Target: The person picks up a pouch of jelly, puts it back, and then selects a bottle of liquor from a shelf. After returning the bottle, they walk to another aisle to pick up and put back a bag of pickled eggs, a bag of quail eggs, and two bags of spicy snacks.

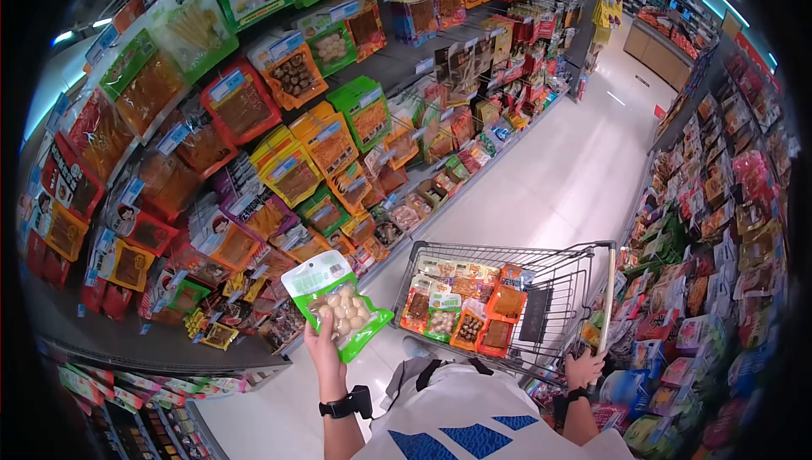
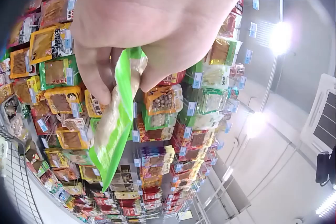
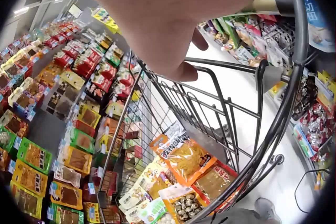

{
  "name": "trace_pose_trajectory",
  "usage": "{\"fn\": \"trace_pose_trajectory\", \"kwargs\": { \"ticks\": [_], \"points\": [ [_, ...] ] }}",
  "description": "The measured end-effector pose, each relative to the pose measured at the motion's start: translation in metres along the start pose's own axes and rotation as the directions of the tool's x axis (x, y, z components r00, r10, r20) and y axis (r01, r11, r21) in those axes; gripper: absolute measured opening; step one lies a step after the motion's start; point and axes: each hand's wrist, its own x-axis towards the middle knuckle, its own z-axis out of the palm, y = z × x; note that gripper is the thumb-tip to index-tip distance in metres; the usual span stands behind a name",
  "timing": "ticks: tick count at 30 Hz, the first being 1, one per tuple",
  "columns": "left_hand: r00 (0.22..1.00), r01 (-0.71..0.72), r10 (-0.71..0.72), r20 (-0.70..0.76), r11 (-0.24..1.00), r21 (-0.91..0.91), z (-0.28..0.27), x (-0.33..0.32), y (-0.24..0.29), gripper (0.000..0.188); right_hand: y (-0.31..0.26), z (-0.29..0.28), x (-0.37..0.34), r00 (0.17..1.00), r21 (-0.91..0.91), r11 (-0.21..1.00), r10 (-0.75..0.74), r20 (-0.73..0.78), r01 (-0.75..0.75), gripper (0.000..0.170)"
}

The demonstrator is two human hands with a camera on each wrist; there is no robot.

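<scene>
Green pouch (image 1: 364,342) of pale balls (image 1: 348,311), cart (image 1: 534,316) of packets (image 1: 468,326)

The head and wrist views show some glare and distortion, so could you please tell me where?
Head view: pale glare on the aisle floor, fisheye bowing, dark corners; left wrist view: a ceiling light blown out to white; right wrist view: the shopping cart frame looks bowed, corners dark.

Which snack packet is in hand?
The green-and-white plastic packet of round, pale pieces, pinched by the left hand. No other packet is in a hand: the right hand is at the cream handle of the black wire cart.
</scene>
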Motion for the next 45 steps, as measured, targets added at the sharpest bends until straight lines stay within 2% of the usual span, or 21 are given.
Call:
{"fn": "trace_pose_trajectory", "kwargs": {
  "ticks": [5, 10, 13, 16, 18, 19, 20, 21, 23, 25, 27, 28, 30, 32, 34, 36, 38, 39, 41, 43, 45],
  "points": [
    [1.0, -0.012, 0.011, -0.018, 0.999, -0.047, -0.009, 0.03, 0.011, 0.035, -0.007, -0.009, -0.008, 0.992, -0.007, 0.996, 0.094, 0.081, -0.094, 0.061],
    [0.999, 0.007, -0.008, -0.033, 0.999, -0.044, -0.024, 0.059, 0.025, 0.035, -0.005, 0.012, -0.011, 0.998, -0.065, 0.996, 0.061, -0.007, -0.062, 0.059],
    [0.998, 0.037, -0.039, -0.057, 0.999, -0.037, -0.033, 0.073, 0.031, 0.036, -0.011, 0.011, -0.016, 0.997, -0.067, 0.996, 0.055, 0.05, -0.052, 0.058],
    [0.999, 0.031, -0.033, -0.038, 0.999, -0.043, -0.043, 0.085, 0.036, 0.039, -0.026, 0.012, -0.022, 0.978, -0.067, 0.989, 0.143, 0.153, -0.134, 0.062],
    [0.998, 0.033, -0.036, -0.055, 0.998, -0.057, -0.048, 0.096, 0.037, 0.038, -0.028, 0.035, -0.029, 0.994, -0.088, 0.996, -0.01, -0.105, 0.0, 0.063],
    [0.997, 0.035, -0.039, -0.062, 0.997, -0.062, -0.049, 0.1, 0.04, 0.038, -0.03, 0.047, -0.033, 0.994, -0.093, 0.996, -0.016, -0.108, 0.006, 0.063],
    [0.997, 0.046, -0.049, -0.051, 0.997, -0.059, -0.05, 0.102, 0.044, 0.037, -0.034, 0.058, -0.038, 0.953, -0.077, 0.958, -0.282, -0.113, 0.275, 0.064],
    [0.998, 0.052, -0.054, -0.04, 0.997, -0.057, -0.051, 0.106, 0.047, 0.036, -0.044, 0.066, -0.043, 0.84, -0.059, 0.848, -0.529, -0.123, 0.526, 0.064],
    [0.998, 0.05, -0.053, -0.037, 0.996, -0.073, -0.056, 0.114, 0.049, 0.036, -0.083, 0.073, -0.064, 0.792, 0.05, 0.795, -0.606, 0.067, 0.604, 0.063],
    [0.998, 0.05, -0.053, -0.031, 0.995, -0.089, -0.06, 0.119, 0.052, 0.036, -0.109, 0.101, -0.061, 0.724, 0.265, 0.73, -0.675, 0.138, 0.63, 0.06],
    [0.999, 0.037, -0.037, -0.008, 0.997, -0.062, -0.062, 0.12, 0.058, 0.035, -0.166, 0.081, -0.072, 0.602, 0.498, 0.595, -0.781, 0.169, 0.631, 0.046],
    [0.999, 0.036, -0.037, -0.013, 0.998, -0.059, -0.063, 0.12, 0.059, 0.035, -0.2, 0.068, -0.08, 0.596, 0.511, 0.621, -0.766, 0.239, 0.594, 0.042],
    [1.0, 0.017, -0.017, 0.01, 0.998, -0.067, -0.061, 0.119, 0.06, 0.034, -0.269, 0.015, -0.11, 0.515, 0.633, 0.61, -0.778, 0.36, 0.477, 0.044],
    [0.999, 0.003, 0.0, 0.044, 0.999, -0.053, -0.056, 0.12, 0.058, 0.034, -0.328, -0.02, -0.137, 0.416, 0.713, 0.546, -0.828, 0.377, 0.44, 0.042],
    [0.994, 0.0, 0.002, 0.105, 1.0, -0.02, -0.049, 0.119, 0.059, 0.036, -0.376, -0.038, -0.163, 0.294, 0.796, 0.304, -0.941, 0.166, 0.524, 0.046],
    [0.991, 0.012, -0.009, 0.136, 1.0, -0.027, -0.038, 0.118, 0.062, 0.037, -0.422, -0.063, -0.199, 0.197, 0.96, 0.176, -0.971, 0.133, 0.219, 0.047],
    [0.984, 0.043, -0.034, 0.178, 0.998, -0.046, -0.027, 0.119, 0.065, 0.038, -0.457, -0.109, -0.237, 0.062, 0.969, 0.211, -0.974, 0.22, -0.126, 0.05],
    [0.985, 0.029, -0.02, 0.172, 0.998, -0.05, -0.021, 0.118, 0.071, 0.038, -0.468, -0.115, -0.247, 0.05, 0.971, 0.204, -0.976, 0.211, -0.123, 0.05],
    [0.98, 0.053, -0.048, 0.195, 0.998, -0.021, -0.011, 0.119, 0.085, 0.036, -0.492, -0.124, -0.262, -0.089, 0.953, 0.264, -0.964, 0.253, -0.149, 0.052],
    [0.98, -0.002, 0.003, 0.198, 1.0, -0.004, -0.014, 0.129, 0.084, 0.034, -0.509, -0.146, -0.276, -0.124, 0.935, 0.246, -0.967, 0.22, -0.255, 0.051],
    [0.984, 0.013, -0.004, 0.178, 0.999, -0.051, -0.013, 0.144, 0.091, 0.034, -0.525, -0.146, -0.278, -0.136, 0.936, 0.233, -0.97, 0.203, -0.262, 0.05]
  ]
}}
